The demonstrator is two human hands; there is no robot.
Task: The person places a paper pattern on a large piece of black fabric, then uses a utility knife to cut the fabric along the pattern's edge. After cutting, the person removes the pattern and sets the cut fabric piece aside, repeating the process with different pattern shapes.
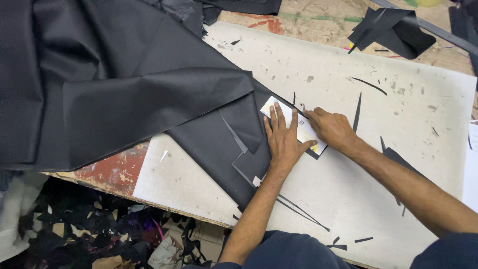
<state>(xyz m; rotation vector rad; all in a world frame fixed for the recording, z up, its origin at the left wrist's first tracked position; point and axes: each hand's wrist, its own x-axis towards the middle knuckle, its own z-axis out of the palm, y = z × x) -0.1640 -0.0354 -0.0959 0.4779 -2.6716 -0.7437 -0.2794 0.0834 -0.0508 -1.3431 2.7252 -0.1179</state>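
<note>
A large sheet of black fabric (pixel 114 84) lies spread over the left of a white cutting board (pixel 348 164). On its right edge rests a small white card template (pixel 277 106). My left hand (pixel 283 139) presses flat on the card, fingers spread. My right hand (pixel 331 128) sits just to its right, fingers curled at the card's upper edge; whether it holds a tool I cannot tell.
Thin black offcuts (pixel 359 107) are scattered on the board. A folded black piece (pixel 393 30) lies at the back right. The worn wooden table (pixel 114 172) shows below the board at the left. Scrap heaps (pixel 99 229) cover the floor.
</note>
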